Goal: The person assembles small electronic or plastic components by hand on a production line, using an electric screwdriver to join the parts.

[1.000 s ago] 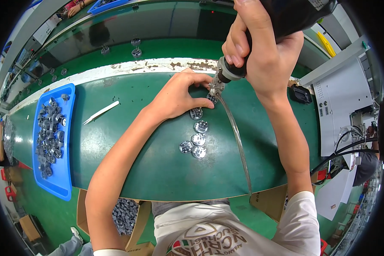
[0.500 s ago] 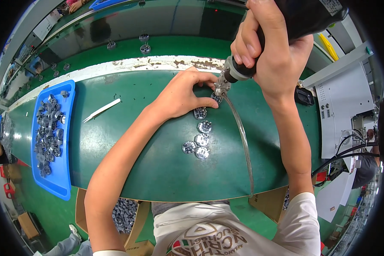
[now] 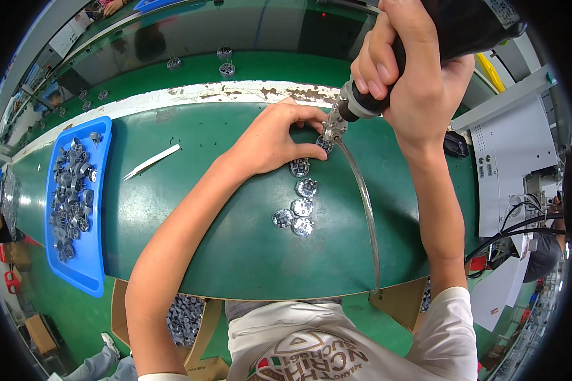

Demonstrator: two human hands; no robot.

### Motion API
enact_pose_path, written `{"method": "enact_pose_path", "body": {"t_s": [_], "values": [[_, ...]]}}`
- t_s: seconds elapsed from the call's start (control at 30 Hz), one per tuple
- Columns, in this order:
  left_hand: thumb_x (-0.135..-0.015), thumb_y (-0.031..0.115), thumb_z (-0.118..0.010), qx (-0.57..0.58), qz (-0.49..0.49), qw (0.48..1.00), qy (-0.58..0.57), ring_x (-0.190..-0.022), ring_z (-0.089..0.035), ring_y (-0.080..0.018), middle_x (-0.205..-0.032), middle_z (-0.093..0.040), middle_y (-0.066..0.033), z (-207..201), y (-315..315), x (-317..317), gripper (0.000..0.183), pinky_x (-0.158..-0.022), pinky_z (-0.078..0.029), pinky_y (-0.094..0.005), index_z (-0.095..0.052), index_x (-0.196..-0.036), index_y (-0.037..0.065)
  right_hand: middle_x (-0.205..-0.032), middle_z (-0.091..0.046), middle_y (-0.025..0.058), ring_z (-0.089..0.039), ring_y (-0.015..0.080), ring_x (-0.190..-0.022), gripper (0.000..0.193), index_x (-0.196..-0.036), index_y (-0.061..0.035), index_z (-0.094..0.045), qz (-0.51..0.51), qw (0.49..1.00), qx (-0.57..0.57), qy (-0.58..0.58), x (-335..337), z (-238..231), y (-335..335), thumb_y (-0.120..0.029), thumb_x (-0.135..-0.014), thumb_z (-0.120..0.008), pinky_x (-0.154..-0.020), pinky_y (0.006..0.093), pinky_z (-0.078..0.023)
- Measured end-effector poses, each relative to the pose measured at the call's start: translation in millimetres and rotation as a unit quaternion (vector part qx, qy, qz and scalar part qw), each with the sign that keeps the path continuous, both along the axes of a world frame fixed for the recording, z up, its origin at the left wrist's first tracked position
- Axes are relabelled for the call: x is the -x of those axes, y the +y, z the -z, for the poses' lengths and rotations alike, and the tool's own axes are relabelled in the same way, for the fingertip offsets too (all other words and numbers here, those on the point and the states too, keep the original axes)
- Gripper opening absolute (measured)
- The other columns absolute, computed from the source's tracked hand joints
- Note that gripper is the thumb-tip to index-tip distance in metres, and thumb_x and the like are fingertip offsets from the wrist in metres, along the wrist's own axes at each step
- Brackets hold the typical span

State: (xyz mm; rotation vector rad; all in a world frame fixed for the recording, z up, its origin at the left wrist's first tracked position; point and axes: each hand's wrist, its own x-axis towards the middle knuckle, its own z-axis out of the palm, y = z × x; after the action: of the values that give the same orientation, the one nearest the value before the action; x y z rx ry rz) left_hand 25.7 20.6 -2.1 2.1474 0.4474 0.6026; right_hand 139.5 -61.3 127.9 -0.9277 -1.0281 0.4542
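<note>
My right hand (image 3: 426,89) is closed round a black electric screwdriver (image 3: 454,28), which slants down to the left. Its metal nose (image 3: 334,122) rests on or just over a small round grey part (image 3: 325,144), and a clear feed tube (image 3: 364,197) curves from the nose towards the table's near edge. Thumb and fingers of my left hand (image 3: 273,136) grip that part at the sides; the nose and fingertips hide some of it. A row of similar round parts (image 3: 306,187) lies on the green table below my left hand, one of them touching the thumb side.
On the left stands a blue tray (image 3: 98,279) heaped with grey parts. White tweezers (image 3: 151,162) lie near several tiny dark screws (image 3: 201,145). Beyond the white ledge (image 3: 190,93), round parts (image 3: 227,68) sit on a green conveyor. Cardboard boxes (image 3: 200,324) stand below; a grey machine (image 3: 508,159) is at right.
The screwdriver and my right hand have shifted slightly right. Parts on the conveyor have travelled to the right. My left hand stays nearly in place, holding the round part.
</note>
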Motion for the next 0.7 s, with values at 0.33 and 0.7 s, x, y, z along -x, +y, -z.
{"method": "enact_pose_path", "body": {"t_s": [0.33, 0.7], "values": [[-0.070, 0.018, -0.091, -0.003, -0.007, 1.000, 0.003, -0.096, -0.062, -0.0255, -0.097, -0.073, -0.0072, -0.5, -1.3, -0.9, 0.050, -0.091, -0.052, -0.0383, -0.073, -0.115, 0.007, -0.049, -0.045, -0.0023, -0.041, 0.0068, -0.035, 0.028, -0.085, -0.0033, -0.058, -0.009, 1.000, -0.005, -0.024, -4.9, 0.1, 2.5, -0.023, -0.104, -0.064, -0.036, 0.0243, -0.033], [-0.069, 0.024, -0.092, -0.014, -0.024, 0.999, 0.047, -0.091, -0.057, -0.0255, -0.096, -0.072, -0.0062, -4.1, -1.6, -2.7, 0.053, -0.087, -0.050, -0.0390, -0.072, -0.115, 0.006, -0.047, -0.046, -0.0025, -0.042, 0.0076, -0.034, 0.037, -0.072, -0.0067, -0.056, -0.049, 0.997, -0.003, -0.061, -18.9, 2.7, 19.2, -0.024, -0.104, -0.065, -0.035, 0.0248, -0.033]]}}
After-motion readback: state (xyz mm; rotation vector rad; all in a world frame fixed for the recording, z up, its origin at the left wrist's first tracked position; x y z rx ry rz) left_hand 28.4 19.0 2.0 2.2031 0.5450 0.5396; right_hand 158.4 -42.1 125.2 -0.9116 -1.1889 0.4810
